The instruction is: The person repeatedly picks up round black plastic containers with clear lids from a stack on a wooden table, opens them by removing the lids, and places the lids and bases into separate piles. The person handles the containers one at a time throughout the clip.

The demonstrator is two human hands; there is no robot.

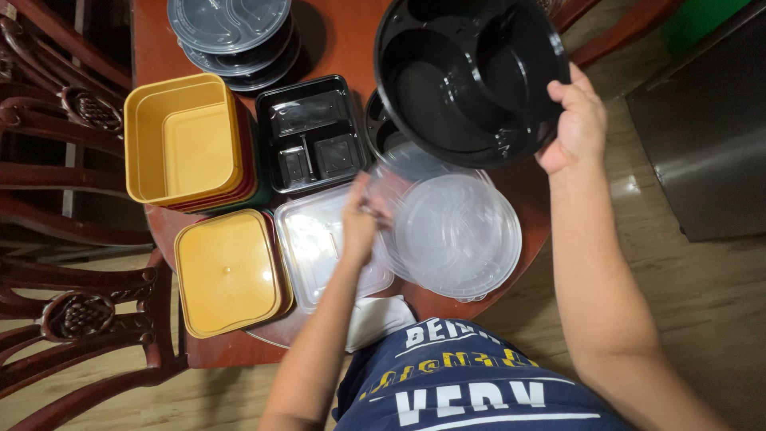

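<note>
Your right hand [576, 120] grips the rim of a round black container [471, 76], holding it tilted up above the far right part of the table [343, 40]. You can see straight into it: empty, with moulded dividers splitting it into compartments. Just under it, another round black container [381, 128] peeks out on the table, mostly hidden.

Your left hand [361, 219] is down at the stack of round clear lids [459, 235] on the near right side of the table, fingers pinching the left edge of the top lid; the hand is blurred, so the exact grip is hard to read.

Left of those lids lies a clear rectangular lid [315, 243], flat on the table, your left forearm crossing over it. Beyond it sits a black rectangular tray [311, 132], empty, with one large compartment and two small ones.

On the left side, a stack of open yellow square tubs [183, 140] stands nested over reddish ones, nothing inside the top one. Nearer to you, a yellow square lid [227, 271] tops another stack.

At the far edge, a pile of round black containers with clear lids [231, 28] sits closed; contents cannot be made out. Dark carved wooden chairs [72, 303] stand to the left.
</note>
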